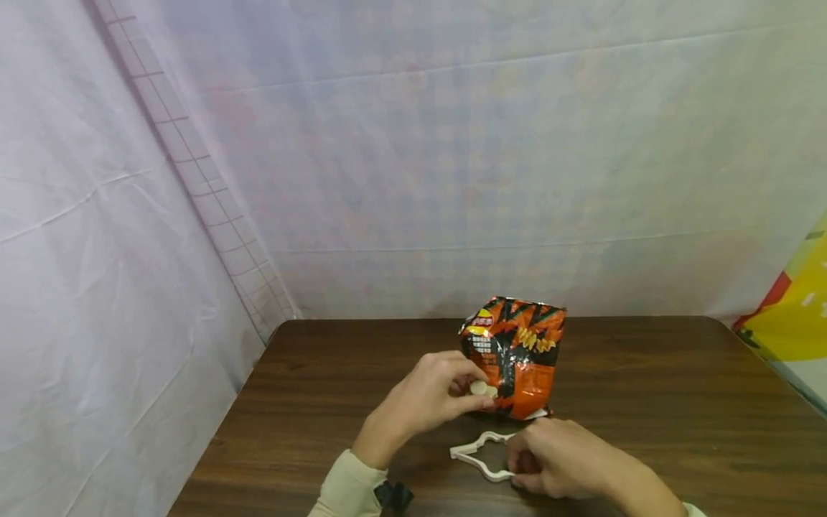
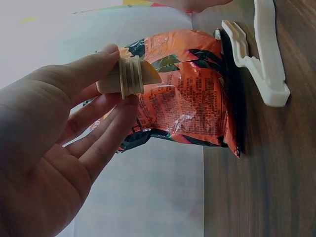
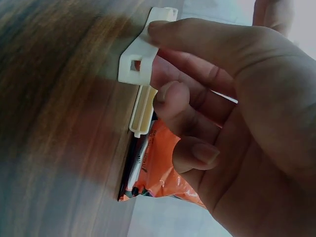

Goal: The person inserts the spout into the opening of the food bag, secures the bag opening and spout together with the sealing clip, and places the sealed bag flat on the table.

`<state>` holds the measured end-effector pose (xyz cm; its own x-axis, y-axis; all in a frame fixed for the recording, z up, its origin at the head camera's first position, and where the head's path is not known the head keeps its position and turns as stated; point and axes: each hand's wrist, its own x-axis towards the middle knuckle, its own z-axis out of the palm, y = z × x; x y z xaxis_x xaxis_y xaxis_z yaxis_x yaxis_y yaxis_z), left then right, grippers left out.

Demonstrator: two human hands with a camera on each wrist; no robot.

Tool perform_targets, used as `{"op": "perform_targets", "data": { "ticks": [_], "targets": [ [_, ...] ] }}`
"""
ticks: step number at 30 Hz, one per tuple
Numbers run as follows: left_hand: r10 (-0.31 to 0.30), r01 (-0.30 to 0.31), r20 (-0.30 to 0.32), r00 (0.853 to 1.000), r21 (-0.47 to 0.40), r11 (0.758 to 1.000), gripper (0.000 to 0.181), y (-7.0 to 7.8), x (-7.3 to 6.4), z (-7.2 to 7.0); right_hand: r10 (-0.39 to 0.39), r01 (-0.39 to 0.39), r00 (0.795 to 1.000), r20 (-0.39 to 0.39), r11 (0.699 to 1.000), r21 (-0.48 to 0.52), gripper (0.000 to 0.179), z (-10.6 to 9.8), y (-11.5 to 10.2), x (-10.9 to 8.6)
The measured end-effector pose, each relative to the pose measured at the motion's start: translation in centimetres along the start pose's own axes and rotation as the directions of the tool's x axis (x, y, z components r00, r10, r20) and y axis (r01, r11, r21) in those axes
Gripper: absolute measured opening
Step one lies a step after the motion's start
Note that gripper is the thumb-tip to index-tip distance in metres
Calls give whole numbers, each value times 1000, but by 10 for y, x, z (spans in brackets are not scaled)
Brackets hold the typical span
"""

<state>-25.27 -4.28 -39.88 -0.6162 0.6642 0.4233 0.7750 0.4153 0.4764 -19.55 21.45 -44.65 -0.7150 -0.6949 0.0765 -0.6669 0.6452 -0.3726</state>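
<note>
My left hand (image 1: 429,391) pinches a small cream-coloured screw cap or spout (image 2: 131,78) between thumb and fingertips; ridged rings run round it and its free end is slanted. Directly behind this piece stands an orange and black snack bag (image 1: 539,377), upright on the table. Nearer the front, my right hand (image 1: 568,459) grips one end of a whitish plastic bag clip (image 2: 270,69), thumb on one side and fingers on the other. The clip's two arms are spread apart in a V, joined at the left end. Part of it is hidden by the right hand in the head view.
The dark wood-grain table (image 1: 323,402) reaches back to a pale hanging curtain (image 1: 452,179). Another white curtain (image 1: 97,287) hangs along the left side. Beyond the right table edge is a yellow and red printed sheet (image 1: 795,309).
</note>
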Motion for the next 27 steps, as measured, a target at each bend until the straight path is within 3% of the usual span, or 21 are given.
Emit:
{"op": "perform_targets", "data": {
  "ticks": [8, 12, 19, 27],
  "targets": [
    [-2, 3, -28, 1000, 36, 999, 24, -1, 0, -2, 21, -20, 998, -61, 1000, 19, 13, -7, -2, 1],
    [3, -1, -63, 998, 44, 999, 24, -3, 0, -2, 25, -32, 985, -173, 999, -34, 15, -12, -3, 3],
    [7, -6, -131, 991, 14, 1000, 24, -6, 1, -2, 4, -86, 904, -428, 981, -172, 18, -17, -3, 5],
    [-34, 43, -202, 979, 41, 998, 27, -11, -1, -2, -25, -132, 814, -581, 965, -227, 18, -23, 2, 4]
  ]
}}
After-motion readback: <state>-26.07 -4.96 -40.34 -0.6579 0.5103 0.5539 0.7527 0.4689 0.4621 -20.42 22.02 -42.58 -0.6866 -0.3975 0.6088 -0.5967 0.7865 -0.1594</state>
